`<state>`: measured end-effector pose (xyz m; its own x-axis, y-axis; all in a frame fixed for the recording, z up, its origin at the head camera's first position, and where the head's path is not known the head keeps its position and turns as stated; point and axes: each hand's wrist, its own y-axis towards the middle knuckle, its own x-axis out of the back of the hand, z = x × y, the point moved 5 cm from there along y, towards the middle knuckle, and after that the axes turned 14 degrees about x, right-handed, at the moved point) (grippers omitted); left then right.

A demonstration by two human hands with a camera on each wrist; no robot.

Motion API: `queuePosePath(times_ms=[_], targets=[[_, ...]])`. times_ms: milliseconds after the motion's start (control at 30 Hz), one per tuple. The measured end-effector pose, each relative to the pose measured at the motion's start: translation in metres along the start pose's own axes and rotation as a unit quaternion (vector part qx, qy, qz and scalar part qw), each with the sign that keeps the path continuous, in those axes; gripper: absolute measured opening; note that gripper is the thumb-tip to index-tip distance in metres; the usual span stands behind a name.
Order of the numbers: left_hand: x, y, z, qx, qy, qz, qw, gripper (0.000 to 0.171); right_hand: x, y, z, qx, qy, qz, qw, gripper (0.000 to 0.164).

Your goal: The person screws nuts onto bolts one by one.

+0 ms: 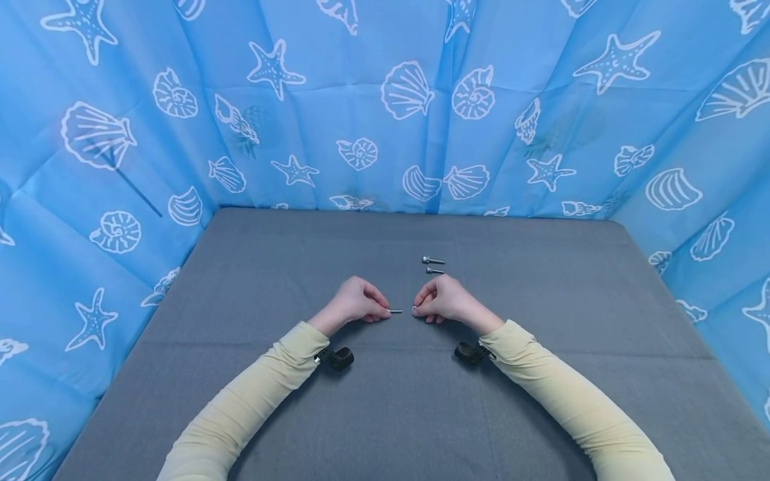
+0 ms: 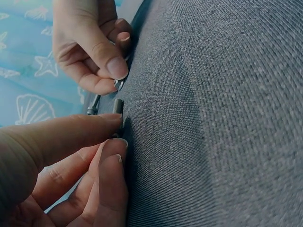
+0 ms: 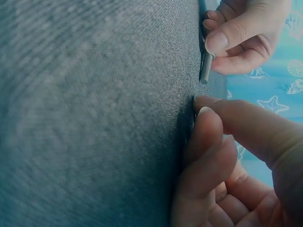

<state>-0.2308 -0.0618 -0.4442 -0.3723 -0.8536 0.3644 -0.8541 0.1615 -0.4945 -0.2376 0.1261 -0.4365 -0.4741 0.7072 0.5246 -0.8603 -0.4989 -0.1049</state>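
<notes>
My left hand (image 1: 361,300) pinches a silver bolt (image 1: 395,311) between thumb and forefinger, just above the grey cloth. Its threaded shank (image 3: 205,71) points right, toward the other hand, while my fingers cover the head end. Facing it, my right hand (image 1: 442,299) pinches a small shiny metal nut (image 2: 119,84) at its fingertips, mostly hidden by them. A short gap separates the bolt's tip from the nut. Beyond the right hand lie two more bolts on the cloth, the farther bolt (image 1: 433,260) and the nearer bolt (image 1: 434,270), each with a thick end at left.
A grey cloth-covered table (image 1: 271,254) spreads under both hands, with a faint crease running across it. Blue curtains (image 1: 361,107) printed with shells and starfish hang behind and along the sides. Black wrist cameras sit below both wrists, such as the left wrist camera (image 1: 339,359).
</notes>
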Motion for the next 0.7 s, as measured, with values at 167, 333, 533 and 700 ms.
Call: queuePosePath(times_ms=[167, 333, 533, 700], targets=[[0.001, -0.002, 0.0, -0.001, 0.009, 0.001, 1.0, 0.012, 0.0, 0.0, -0.001, 0.004, -0.005, 0.002, 1.0, 0.008], [0.001, -0.002, -0.001, -0.007, 0.019, 0.001, 0.9998, 0.01, 0.002, 0.001, -0.002, 0.009, -0.003, 0.006, 1.0, 0.005], [0.001, -0.002, -0.001, -0.024, 0.017, 0.01, 0.9995, 0.007, 0.006, -0.002, -0.005, 0.014, 0.053, 0.021, 0.998, 0.01], [0.003, -0.001, -0.003, -0.043, -0.074, 0.038, 0.9956, 0.014, 0.011, -0.004, -0.01, 0.019, 0.169, 0.007, 0.985, 0.024]])
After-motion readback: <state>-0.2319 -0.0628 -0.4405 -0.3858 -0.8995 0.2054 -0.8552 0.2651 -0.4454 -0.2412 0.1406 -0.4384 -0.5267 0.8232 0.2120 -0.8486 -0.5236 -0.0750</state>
